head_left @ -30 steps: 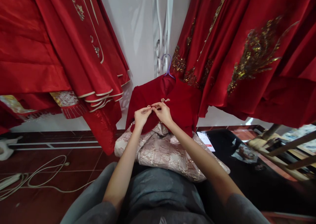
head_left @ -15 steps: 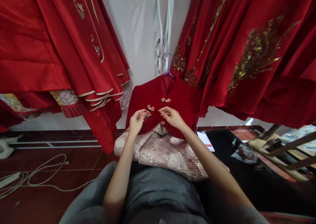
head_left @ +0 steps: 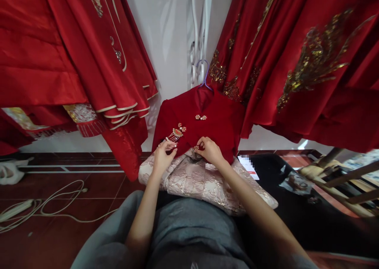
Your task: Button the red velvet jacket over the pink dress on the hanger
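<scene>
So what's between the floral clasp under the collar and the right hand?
Just the red jacket: the head view shows its fabric bare between the floral clasp and the right hand.

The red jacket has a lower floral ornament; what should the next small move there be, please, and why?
Probably steady the lower floral ornament with the right hand: its fingers are right at it, while the left hand is at the tassel of the fan-shaped brooch.
</scene>
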The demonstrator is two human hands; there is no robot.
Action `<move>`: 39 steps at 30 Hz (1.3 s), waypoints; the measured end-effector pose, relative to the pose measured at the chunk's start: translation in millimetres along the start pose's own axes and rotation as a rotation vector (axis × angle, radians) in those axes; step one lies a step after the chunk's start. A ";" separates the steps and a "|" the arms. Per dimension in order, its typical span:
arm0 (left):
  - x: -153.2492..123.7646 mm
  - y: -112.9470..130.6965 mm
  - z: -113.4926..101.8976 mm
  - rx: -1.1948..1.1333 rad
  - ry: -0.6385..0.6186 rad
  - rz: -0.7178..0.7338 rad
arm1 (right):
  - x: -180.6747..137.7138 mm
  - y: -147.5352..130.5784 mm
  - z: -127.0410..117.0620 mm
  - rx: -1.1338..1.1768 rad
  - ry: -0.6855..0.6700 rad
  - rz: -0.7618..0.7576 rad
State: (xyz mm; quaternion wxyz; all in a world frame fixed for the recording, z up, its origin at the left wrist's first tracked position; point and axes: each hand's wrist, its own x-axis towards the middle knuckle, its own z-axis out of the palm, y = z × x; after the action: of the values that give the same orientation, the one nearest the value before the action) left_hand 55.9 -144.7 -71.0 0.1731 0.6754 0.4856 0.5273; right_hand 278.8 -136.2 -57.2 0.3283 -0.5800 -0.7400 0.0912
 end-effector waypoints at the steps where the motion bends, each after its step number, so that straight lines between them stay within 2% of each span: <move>1: -0.2 -0.8 0.3 -0.004 -0.005 -0.011 | -0.2 0.6 2.1 0.025 -0.002 -0.004; 9: -2.7 -4.1 11.3 -0.026 -0.060 -0.029 | 5.0 -6.6 2.2 0.518 -0.128 0.023; 13: -1.2 1.9 15.5 0.052 -0.008 0.011 | 6.3 -22.1 3.0 0.627 -0.098 -0.025; 16: 0.3 5.0 17.9 0.001 0.017 -0.011 | 9.6 -30.3 8.5 0.617 -0.060 -0.041; 20: 1.4 4.1 22.0 -0.126 0.026 -0.113 | 15.9 -36.6 16.6 0.562 -0.022 -0.050; 27: 1.8 0.8 28.5 -0.287 0.050 -0.231 | 20.2 -37.9 21.9 0.562 -0.025 -0.063; 35: 0.3 -4.0 29.4 -0.327 0.045 -0.238 | 19.3 -35.5 29.1 0.554 0.011 -0.067; 39: -0.3 -7.1 25.9 -0.264 0.005 -0.178 | 12.3 -32.6 23.9 0.555 -0.035 -0.057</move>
State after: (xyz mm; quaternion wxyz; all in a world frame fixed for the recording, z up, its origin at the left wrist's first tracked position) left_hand 75.4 -134.5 -86.4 0.3051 0.5999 0.4703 0.5708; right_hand 237.2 -129.1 -54.0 0.4642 -0.4452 -0.7083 0.2908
